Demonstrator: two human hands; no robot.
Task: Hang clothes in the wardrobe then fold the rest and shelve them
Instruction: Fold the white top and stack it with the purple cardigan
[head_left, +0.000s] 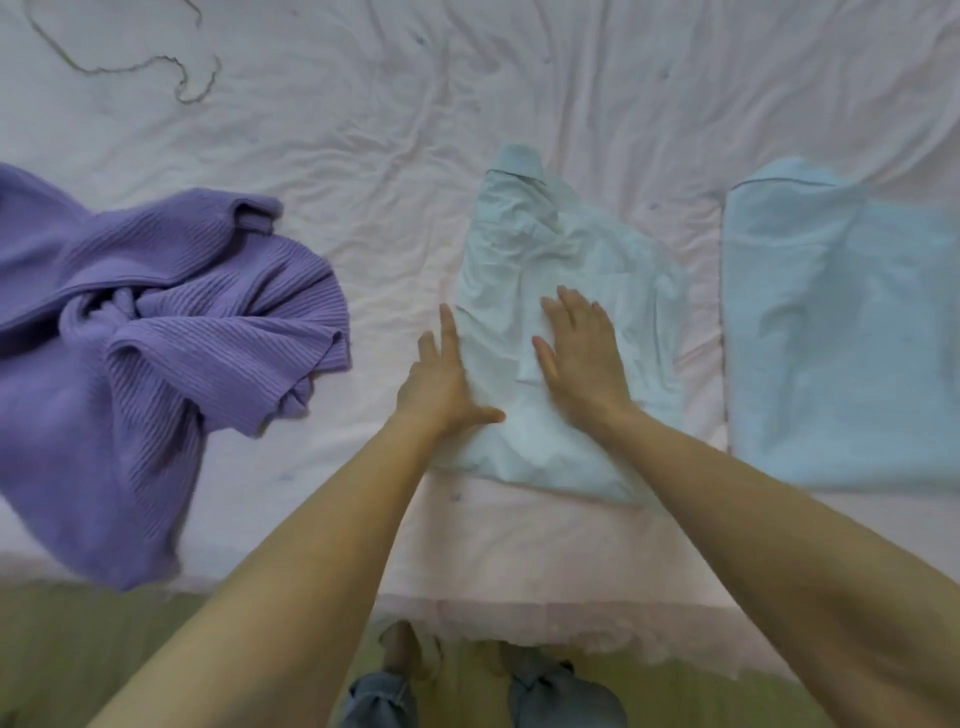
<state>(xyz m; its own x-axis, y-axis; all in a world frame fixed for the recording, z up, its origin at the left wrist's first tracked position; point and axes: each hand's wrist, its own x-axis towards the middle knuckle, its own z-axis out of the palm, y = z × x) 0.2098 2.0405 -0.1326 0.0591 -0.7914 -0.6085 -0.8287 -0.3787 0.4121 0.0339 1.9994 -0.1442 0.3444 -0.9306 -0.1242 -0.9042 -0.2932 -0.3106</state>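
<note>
A pale mint garment (524, 249), partly folded and wrinkled, lies on the bed straight ahead of me. My right hand (584, 353) lies flat on its middle with straight fingers. My left hand (441, 384) rests along the garment's left edge, fingers straight and the thumb reaching onto the cloth. To the right sits a light blue garment (836, 332), folded flat. A crumpled purple ribbed sweater (156, 353) lies at the left and hangs over the bed's front edge.
The bed is covered by a wrinkled pale pink sheet (405, 130). A thin greenish cord (156, 65) lies at the far left. Below the bed's front edge is a green floor (104, 649), with my feet and jeans cuffs (561, 691).
</note>
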